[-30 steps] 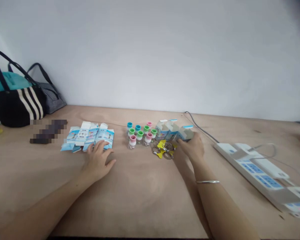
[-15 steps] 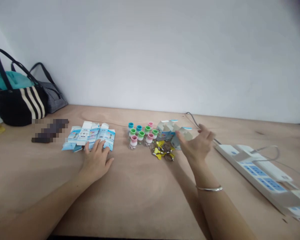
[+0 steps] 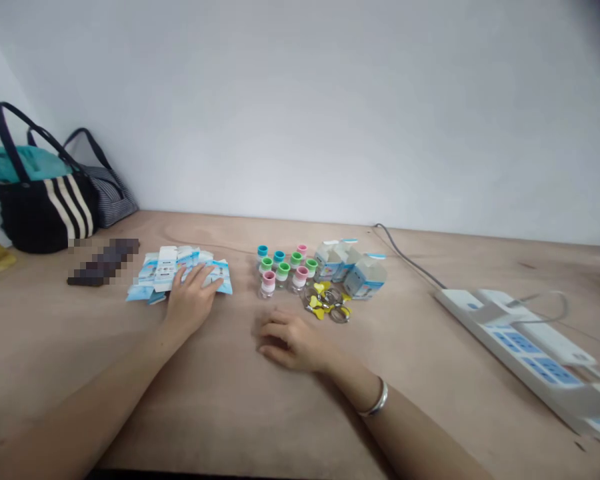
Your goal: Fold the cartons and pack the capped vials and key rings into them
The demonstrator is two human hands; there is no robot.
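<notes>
My left hand point(image 3: 194, 297) rests on a pile of flattened blue-and-white cardboard boxes point(image 3: 167, 265), its fingers stretched out over them and hiding part. My right hand point(image 3: 293, 340) is low over the table in front of the small bottles, slightly curled, with thumb and fingers apart and nothing visible in it. Several small clear bottles with blue, green and pink tops point(image 3: 283, 270) stand grouped at the middle. To their right are a few open, set-up boxes point(image 3: 366, 277). A heap of metal rings with yellow tags point(image 3: 325, 300) lies in front of these boxes.
A white power strip point(image 3: 510, 347) with a grey cable point(image 3: 405, 253) lies at the right. A black bag with white stripes point(image 3: 45, 210) and a striped grey bag point(image 3: 110, 193) stand at the back left. A blurred dark object point(image 3: 105, 262) lies near them.
My right hand has moved left and toward me, from beside the set-up boxes to the front of the bottles. My left hand has shifted slightly right and up on the flattened boxes.
</notes>
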